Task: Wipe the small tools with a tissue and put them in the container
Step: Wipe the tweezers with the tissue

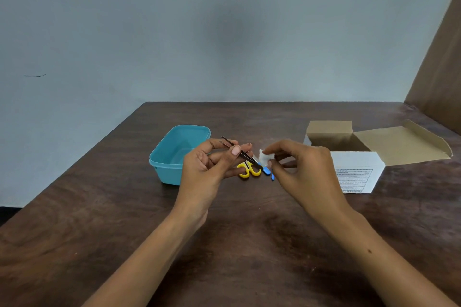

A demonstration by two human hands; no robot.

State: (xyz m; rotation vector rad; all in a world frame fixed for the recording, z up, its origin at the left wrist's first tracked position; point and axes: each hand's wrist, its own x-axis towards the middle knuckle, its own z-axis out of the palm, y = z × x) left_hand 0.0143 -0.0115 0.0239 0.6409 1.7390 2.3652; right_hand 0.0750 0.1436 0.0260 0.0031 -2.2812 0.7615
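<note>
My left hand [212,167] pinches a pair of metal tweezers [245,156] between thumb and fingers, above the table, tips pointing right and down. Just to the right of those tips, my right hand [304,169] pinches a small folded white tissue [266,156]. Yellow-handled scissors [249,171] lie on the table under the hands, next to a small blue-handled tool [267,170]. An open teal container [172,154] stands left of my left hand; what lies inside is partly hidden by the hand.
An open white cardboard box [356,169] with brown flaps stands on the right of the dark wooden table [224,244]. A grey wall runs behind the table, and a brown panel rises at the far right.
</note>
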